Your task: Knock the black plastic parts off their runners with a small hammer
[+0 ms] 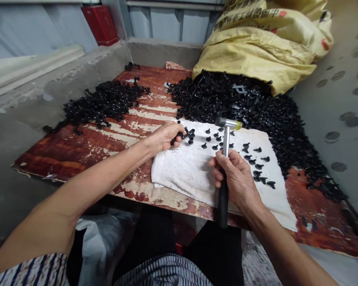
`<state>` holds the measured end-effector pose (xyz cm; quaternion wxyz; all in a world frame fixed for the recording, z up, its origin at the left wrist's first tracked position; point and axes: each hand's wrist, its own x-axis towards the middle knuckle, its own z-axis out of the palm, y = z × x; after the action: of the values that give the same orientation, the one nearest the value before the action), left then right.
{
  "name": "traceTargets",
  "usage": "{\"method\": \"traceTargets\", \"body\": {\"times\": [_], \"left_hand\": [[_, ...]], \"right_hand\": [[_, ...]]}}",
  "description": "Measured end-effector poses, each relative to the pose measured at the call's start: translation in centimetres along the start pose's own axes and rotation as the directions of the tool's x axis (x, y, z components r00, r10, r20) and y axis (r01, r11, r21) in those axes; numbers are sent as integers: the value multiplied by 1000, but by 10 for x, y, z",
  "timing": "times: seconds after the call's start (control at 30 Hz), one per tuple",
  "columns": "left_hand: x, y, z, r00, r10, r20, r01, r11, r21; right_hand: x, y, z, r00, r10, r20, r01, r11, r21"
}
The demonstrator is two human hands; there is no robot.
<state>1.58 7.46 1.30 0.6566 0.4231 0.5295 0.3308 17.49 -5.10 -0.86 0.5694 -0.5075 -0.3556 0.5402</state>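
Observation:
My right hand [234, 172] is wrapped round the dark handle of a mallet [226, 139], which has a metal neck and a head with a yellowish face at one end. The mallet stands upright over the white cloth [181, 171]. At the cloth's left side, my left hand [170, 136] is closed on a small black part [188, 134] with branching arms. Several small black knob-like pieces [215, 147] stand in loose rows on the cloth between my hands. More of these black pieces [257, 173] lie to the right of the mallet.
A large heap of black parts [214, 97] spills from a yellow woven sack [250, 51] at the back right. Another black pile [104, 101] lies at the left on the worn red board [137, 159]. A red box [100, 24] stands on the concrete ledge [107, 59].

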Motion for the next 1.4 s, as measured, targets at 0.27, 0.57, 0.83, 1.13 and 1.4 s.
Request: {"method": "traceTargets", "body": {"times": [0.27, 0.57, 0.83, 1.13, 1.4], "left_hand": [[7, 0, 0, 999, 29, 21, -30, 999, 34], [9, 3, 4, 999, 11, -49, -7, 996, 89], [18, 1, -2, 1000, -11, -12, 12, 994, 112], [14, 5, 2, 999, -19, -40, 25, 991, 135], [22, 0, -3, 1000, 13, -5, -12, 990, 142]], "right_hand": [[1, 0, -2, 1000, 12, 14, -12, 999, 34], [1, 0, -5, 1000, 1, 27, -2, 999, 48], [1, 1, -5, 1000, -2, 28, 1, 999, 54], [1, 1, -5, 1000, 4, 29, -5, 999, 39], [0, 0, -4, 999, 7, 34, -8, 1000, 30]]}}
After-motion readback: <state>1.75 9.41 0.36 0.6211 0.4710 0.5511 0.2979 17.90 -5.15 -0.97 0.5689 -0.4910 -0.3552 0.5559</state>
